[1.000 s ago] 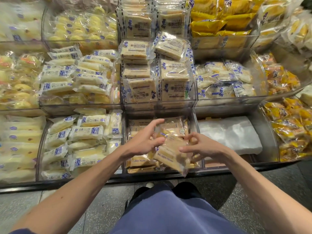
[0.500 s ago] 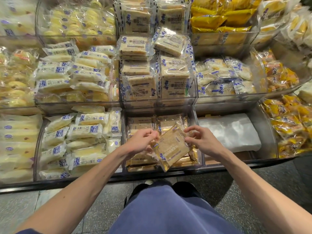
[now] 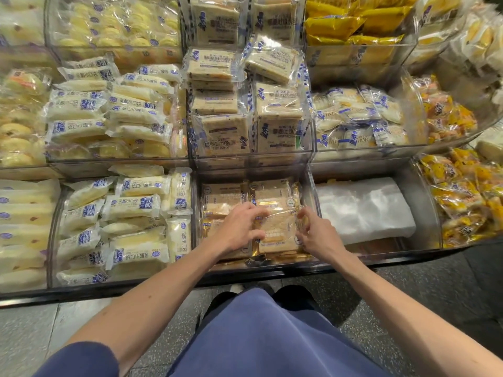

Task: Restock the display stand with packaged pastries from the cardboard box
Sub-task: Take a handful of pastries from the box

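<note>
Holding one square, clear-wrapped tan pastry pack [image 3: 276, 229] from both sides, low in the lower middle compartment of the clear acrylic display stand [image 3: 310, 186]. Gripping its left edge with the left hand [image 3: 239, 227], fingers curled over the wrapper. Pinching its right edge with the right hand [image 3: 318, 232], fingers bent and close together. Pack roughly flat, face up, touching the stacked tan packs [image 3: 221, 200] of the same kind already in that compartment. Just left, past the divider wall: long white bread packs with blue labels [image 3: 130, 208], piled loosely. Just right, in the next compartment: folded white plastic sheet [image 3: 362, 210] on the bin bottom. One tier up, directly above: square toast packs with blue print [image 3: 277, 115], some upright, some flat. Far right: yellow-orange wrapped buns [image 3: 462, 202]. Below the stand: grey speckled floor [image 3: 449, 295], with a blue garment [image 3: 272, 336] at the bottom of the view. Cannot tell whether the pack's full weight is on the stack.
</note>
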